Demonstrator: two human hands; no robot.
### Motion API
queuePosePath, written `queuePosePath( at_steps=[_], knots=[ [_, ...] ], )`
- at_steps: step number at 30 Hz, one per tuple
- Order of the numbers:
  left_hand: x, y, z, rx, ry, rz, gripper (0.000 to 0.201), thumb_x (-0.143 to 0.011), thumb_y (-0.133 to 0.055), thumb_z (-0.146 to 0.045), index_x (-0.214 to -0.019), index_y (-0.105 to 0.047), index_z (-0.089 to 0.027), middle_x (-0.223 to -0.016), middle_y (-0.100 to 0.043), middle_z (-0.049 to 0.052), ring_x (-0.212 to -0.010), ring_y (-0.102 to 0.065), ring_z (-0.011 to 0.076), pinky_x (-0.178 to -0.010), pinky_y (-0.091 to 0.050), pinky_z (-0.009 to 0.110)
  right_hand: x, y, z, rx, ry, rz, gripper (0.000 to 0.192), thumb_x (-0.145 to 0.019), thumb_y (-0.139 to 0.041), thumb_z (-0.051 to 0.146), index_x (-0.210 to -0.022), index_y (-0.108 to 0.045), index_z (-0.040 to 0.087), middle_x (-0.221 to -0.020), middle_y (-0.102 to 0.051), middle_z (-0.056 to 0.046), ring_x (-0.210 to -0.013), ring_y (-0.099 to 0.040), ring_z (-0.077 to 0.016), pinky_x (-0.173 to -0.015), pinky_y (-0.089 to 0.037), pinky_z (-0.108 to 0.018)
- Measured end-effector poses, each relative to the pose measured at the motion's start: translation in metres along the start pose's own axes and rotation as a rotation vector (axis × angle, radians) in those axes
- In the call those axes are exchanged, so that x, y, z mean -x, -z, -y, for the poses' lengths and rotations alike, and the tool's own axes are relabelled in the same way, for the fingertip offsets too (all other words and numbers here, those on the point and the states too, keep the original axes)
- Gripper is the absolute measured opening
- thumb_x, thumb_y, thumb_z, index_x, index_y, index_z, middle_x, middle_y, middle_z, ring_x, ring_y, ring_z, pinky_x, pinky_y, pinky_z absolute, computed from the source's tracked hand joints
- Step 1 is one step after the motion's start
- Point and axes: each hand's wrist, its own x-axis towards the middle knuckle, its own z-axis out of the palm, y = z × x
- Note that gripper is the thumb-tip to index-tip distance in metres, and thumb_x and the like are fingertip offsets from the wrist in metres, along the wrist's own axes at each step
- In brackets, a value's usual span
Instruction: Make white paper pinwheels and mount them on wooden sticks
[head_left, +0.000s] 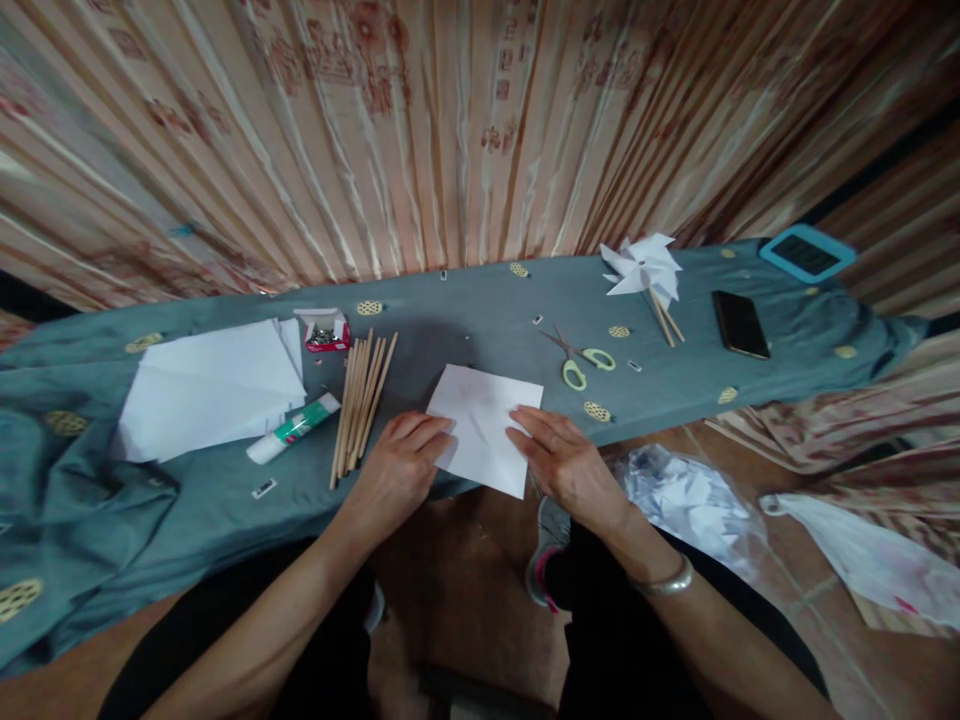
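Fingers of both our hands lie flat on a white paper square [484, 425] at the near edge of the table [225, 500]. Our left hand [397, 470] presses its fingertips on the square's left edge, palm down, nothing clenched in it. Our right hand [566, 462] does the same on the right edge, fingers spread and flat, grasping nothing. A bangle [664, 580] sits on our right wrist.

The square lies a little turned, its near corner hanging past the table edge between our hands. Just left of our left hand lies a bundle of wooden sticks [360, 405], pointing far and near. Left of the sticks lies a glue stick [294, 428], and farther left a stack of white sheets [214, 385]. Beyond the sticks sits a small red box [326, 330] of metal bits; we cannot tell what kind.

To the right and a bit farther lie scissors [581, 358] with pale green handles. At the far right a paper pinwheel [643, 268] rests on its sticks, with a dark phone [740, 323] beside it and a blue-framed slab [806, 252] at the table's far right end. On the floor to the near right sits a clear bag [690, 500] of paper scraps.
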Motion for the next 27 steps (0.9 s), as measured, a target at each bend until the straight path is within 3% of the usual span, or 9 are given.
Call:
queuePosePath(
  at_steps=[4,8,13,20,27],
  knots=[
    [0.015,-0.002,0.002,0.045,0.002,0.090,0.024,-0.094,-0.048,-0.014,-0.109,-0.067,-0.016,-0.118,-0.070,0.009,-0.110,-0.059,0.0246,-0.092,-0.050,0.042,0.005,-0.002,-0.003,-0.171,-0.058,0.068,0.028,-0.095,-0.047,0.014,-0.112,-0.068,0.015,-0.127,-0.066,-0.015,-0.126,-0.056,-0.0263,-0.101,-0.050,-0.048],
    [0.022,0.000,0.007,0.160,0.098,0.095,0.027,-0.097,-0.045,-0.018,-0.112,-0.067,-0.018,-0.119,-0.071,0.008,-0.110,-0.060,0.0235,-0.091,-0.050,0.042,-0.003,-0.002,-0.010,-0.465,-0.234,0.104,0.026,-0.098,-0.048,0.025,-0.106,-0.071,0.017,-0.117,-0.072,-0.012,-0.116,-0.063,-0.0231,-0.100,-0.050,-0.042],
    [0.015,0.007,0.010,0.337,0.317,0.075,0.030,-0.098,-0.044,-0.028,-0.099,-0.072,-0.017,-0.102,-0.075,0.008,-0.093,-0.066,0.0203,-0.086,-0.053,0.037,-0.033,-0.007,-0.017,-0.699,-0.534,0.120,0.024,-0.093,-0.056,0.036,-0.091,-0.073,0.019,-0.086,-0.075,-0.003,-0.078,-0.068,-0.0174,-0.072,-0.051,-0.027],
    [0.006,0.018,0.018,0.438,0.475,0.165,0.030,-0.094,-0.047,-0.025,-0.081,-0.072,-0.016,-0.086,-0.073,0.008,-0.084,-0.068,0.0200,-0.078,-0.052,0.031,-0.067,-0.030,-0.026,-0.743,-0.689,0.143,0.028,-0.086,-0.059,0.042,-0.077,-0.071,0.019,-0.066,-0.064,0.002,-0.061,-0.055,-0.0125,-0.059,-0.039,-0.023],
    [0.003,0.027,0.022,0.449,0.503,0.275,0.028,-0.092,-0.052,-0.019,-0.068,-0.065,-0.016,-0.071,-0.067,0.003,-0.072,-0.066,0.0158,-0.065,-0.048,0.024,-0.072,-0.028,-0.031,-0.724,-0.696,0.250,0.035,-0.085,-0.059,0.046,-0.066,-0.064,0.017,-0.060,-0.056,0.003,-0.057,-0.048,-0.0105,-0.055,-0.035,-0.023]
  ],
)
